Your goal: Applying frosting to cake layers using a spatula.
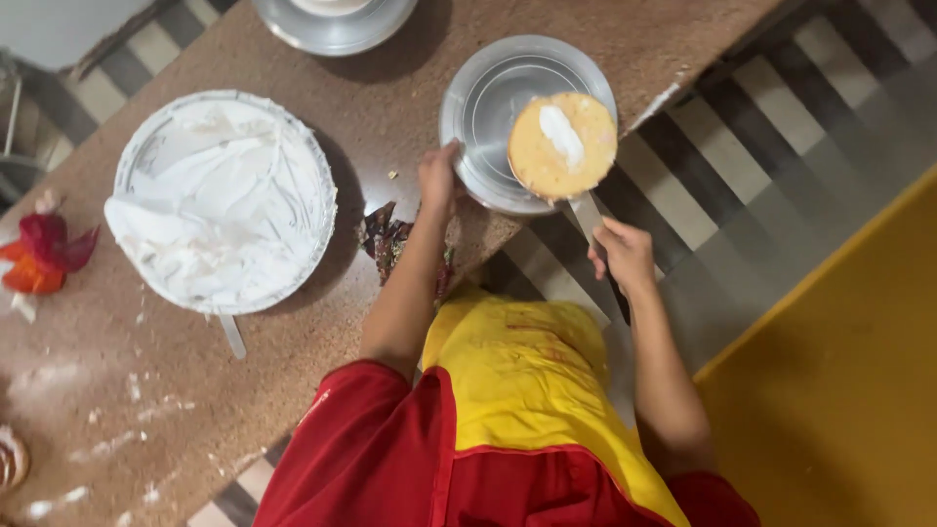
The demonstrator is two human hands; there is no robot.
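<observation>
My right hand (623,254) grips the handle of a flat metal spatula (587,209). A round yellow cake layer (562,144) with a dab of white cream lies on its blade, held above a round metal turntable plate (488,107). My left hand (437,176) rests on the near left rim of that plate. A large metal bowl (317,171) holding white whipped cream sits to the left on the brown speckled counter (390,88).
Another metal plate (337,27) stands at the counter's far edge. A crumpled dark wrapper (386,239) lies by my left forearm. Red and orange pieces (41,256) lie at the left edge. Cream smears mark the near counter. Striped floor and a yellow surface (839,390) lie right.
</observation>
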